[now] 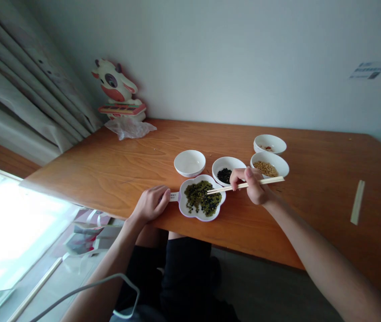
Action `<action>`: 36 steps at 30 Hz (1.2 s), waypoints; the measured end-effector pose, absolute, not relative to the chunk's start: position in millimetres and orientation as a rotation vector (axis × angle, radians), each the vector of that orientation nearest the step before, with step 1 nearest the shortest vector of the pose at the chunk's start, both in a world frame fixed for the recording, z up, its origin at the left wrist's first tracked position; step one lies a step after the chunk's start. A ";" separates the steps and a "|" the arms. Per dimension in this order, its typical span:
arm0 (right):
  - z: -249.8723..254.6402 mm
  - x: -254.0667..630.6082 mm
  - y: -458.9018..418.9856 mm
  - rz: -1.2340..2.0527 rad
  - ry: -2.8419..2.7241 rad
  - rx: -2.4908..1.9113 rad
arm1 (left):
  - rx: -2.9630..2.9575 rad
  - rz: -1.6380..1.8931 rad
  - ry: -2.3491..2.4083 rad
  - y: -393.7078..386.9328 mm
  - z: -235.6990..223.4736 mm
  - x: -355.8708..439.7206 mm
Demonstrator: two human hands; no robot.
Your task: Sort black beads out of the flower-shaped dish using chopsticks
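My left hand point(152, 202) is closed around the short handle of a white, flower-shaped dish point(193, 213) with a purple rim. Green beans mixed with some black ones point(201, 197) lie spread in the dish. In my right hand point(252, 185) is a pair of chopsticks point(240, 186), their tips over the beans. Just behind the dish stands a white bowl of black beans point(224, 175), partly hidden by my right hand. To its left is an empty white bowl point(189, 162).
At the right, a white bowl holds yellow beans point(265, 168); behind it another bowl point(270, 142) has a few reddish bits. A cow toy point(118, 91) and a clear plastic bag point(130, 128) sit at the back left. A pale strip point(357, 202) lies on the wooden table point(317, 188).
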State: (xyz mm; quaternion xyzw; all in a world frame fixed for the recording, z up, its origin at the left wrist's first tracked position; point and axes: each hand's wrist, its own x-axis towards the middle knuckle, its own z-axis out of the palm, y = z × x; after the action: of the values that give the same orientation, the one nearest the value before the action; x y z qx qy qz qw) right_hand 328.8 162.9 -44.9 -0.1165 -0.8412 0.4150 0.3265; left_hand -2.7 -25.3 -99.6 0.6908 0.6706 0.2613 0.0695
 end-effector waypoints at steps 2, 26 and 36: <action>-48.3 335.3 159.2 1.125 -2.213 -0.311 | 2.078 0.783 2.017 -25.2 -99.4 -3.1; -52.6 338.1 147.6 1.354 -2.185 -0.398 | 2.062 0.780 1.996 -25.9 -95.9 -1.5; -60.6 337.0 146.4 1.342 -2.161 -0.400 | 2.060 0.779 1.993 -26.4 -95.2 -0.7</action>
State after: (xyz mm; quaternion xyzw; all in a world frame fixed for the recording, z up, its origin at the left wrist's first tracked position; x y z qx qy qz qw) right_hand 337.0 146.4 -60.6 -0.1491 -0.8058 0.5004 0.2794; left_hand -0.7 -26.4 -95.2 0.6911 0.6685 0.2611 0.0853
